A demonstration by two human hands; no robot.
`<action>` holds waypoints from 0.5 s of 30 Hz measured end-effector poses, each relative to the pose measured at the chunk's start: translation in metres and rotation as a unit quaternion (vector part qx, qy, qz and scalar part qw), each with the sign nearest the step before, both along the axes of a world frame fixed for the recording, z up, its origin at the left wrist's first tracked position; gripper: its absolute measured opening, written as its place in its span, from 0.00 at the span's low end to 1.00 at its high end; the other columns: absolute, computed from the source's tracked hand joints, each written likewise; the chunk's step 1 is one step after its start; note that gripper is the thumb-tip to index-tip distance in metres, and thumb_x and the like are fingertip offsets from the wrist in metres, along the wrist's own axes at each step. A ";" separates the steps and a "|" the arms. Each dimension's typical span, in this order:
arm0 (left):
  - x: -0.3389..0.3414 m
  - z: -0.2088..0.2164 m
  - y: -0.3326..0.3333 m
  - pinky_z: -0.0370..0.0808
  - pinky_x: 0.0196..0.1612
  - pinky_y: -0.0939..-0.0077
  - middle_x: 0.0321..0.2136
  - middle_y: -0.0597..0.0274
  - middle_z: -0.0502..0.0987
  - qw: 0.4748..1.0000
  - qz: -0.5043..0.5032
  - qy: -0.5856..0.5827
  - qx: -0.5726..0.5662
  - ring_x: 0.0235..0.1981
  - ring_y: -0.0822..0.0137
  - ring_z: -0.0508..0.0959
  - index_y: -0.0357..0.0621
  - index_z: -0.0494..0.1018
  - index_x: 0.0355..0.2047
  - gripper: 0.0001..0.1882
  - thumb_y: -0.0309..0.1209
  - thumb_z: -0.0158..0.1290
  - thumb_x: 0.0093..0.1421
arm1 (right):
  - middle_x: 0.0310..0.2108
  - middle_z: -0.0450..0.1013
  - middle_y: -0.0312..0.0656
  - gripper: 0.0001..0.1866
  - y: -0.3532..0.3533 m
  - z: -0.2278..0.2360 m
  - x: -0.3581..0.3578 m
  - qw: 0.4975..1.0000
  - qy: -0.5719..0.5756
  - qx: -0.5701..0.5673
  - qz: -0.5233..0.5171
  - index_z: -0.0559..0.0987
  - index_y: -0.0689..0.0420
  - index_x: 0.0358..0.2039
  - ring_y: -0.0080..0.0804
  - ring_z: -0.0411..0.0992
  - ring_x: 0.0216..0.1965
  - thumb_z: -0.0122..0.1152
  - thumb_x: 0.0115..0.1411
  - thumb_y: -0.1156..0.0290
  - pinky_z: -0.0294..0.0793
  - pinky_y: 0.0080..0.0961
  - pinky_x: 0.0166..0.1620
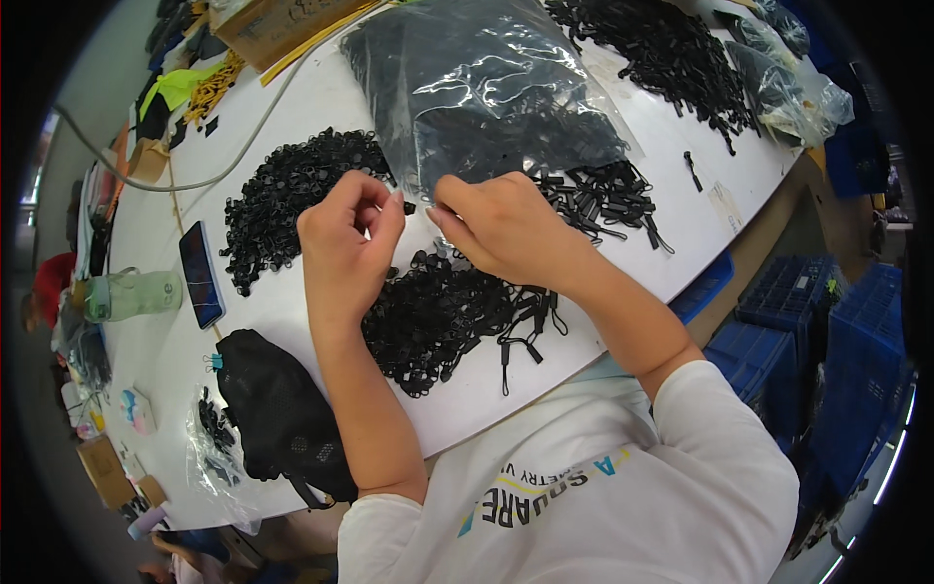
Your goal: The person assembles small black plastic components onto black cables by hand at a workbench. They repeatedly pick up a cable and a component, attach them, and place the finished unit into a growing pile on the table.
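Black piles [443,316] and a plastic bag [486,83] crowd the middle; the table [696,234] rightward appears passable.

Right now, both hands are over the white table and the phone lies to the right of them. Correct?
Not quite: the phone lies to the left of the left hand and right hand, as the head view shows. Both are over the white table.

This looks like a workshop or small factory's assembly area: a white worktable [696,238] carries heaps of small black plastic fittings [292,195] and looped cord pulls [662,58], a bulk plastic bag [477,73] and a cardboard box [277,31], with blue plastic crates [861,326] stacked alongside.
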State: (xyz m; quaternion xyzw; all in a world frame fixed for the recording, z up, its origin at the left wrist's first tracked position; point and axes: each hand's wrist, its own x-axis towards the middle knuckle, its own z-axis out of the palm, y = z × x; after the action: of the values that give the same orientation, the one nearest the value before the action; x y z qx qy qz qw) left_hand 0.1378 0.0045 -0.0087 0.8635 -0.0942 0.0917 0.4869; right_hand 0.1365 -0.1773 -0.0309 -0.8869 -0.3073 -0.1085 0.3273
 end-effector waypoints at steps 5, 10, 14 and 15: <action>0.002 -0.002 -0.002 0.58 0.19 0.84 0.12 0.70 0.66 1.000 -0.009 -0.011 -0.006 0.15 0.82 0.63 0.37 0.70 0.22 0.07 0.24 0.57 0.53 | 0.12 0.68 0.43 0.11 -0.002 -0.001 0.002 0.999 -0.017 0.047 0.018 0.68 0.58 0.28 0.47 0.71 0.17 0.55 0.59 0.64 0.69 0.37 0.24; 0.000 -0.001 -0.001 0.57 0.19 0.84 0.10 0.71 0.63 0.999 -0.019 0.035 -0.026 0.14 0.83 0.61 0.38 0.70 0.22 0.07 0.24 0.57 0.53 | 0.16 0.69 0.41 0.08 -0.005 0.006 0.003 0.999 -0.006 0.025 0.041 0.70 0.57 0.29 0.43 0.71 0.19 0.58 0.55 0.68 0.67 0.36 0.24; -0.001 0.002 -0.005 0.63 0.19 0.80 0.10 0.62 0.65 0.999 -0.026 -0.021 0.001 0.12 0.76 0.67 0.38 0.69 0.22 0.07 0.24 0.56 0.51 | 0.19 0.68 0.40 0.07 0.000 0.009 0.002 0.997 -0.072 0.017 0.026 0.72 0.57 0.29 0.41 0.70 0.21 0.61 0.52 0.72 0.66 0.35 0.23; -0.002 0.007 -0.004 0.65 0.20 0.78 0.11 0.59 0.67 1.000 -0.026 0.012 0.010 0.12 0.71 0.71 0.39 0.69 0.22 0.07 0.25 0.57 0.51 | 0.19 0.68 0.40 0.06 0.001 0.010 0.002 0.996 -0.083 0.029 0.029 0.73 0.58 0.29 0.39 0.70 0.21 0.61 0.51 0.73 0.65 0.34 0.23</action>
State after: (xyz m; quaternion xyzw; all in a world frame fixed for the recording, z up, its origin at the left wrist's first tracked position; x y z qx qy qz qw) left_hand 0.1353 0.0003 -0.0019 0.8666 -0.1117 0.0674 0.4817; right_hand 0.1385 -0.1767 -0.0212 -0.8557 -0.3553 -0.1809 0.3298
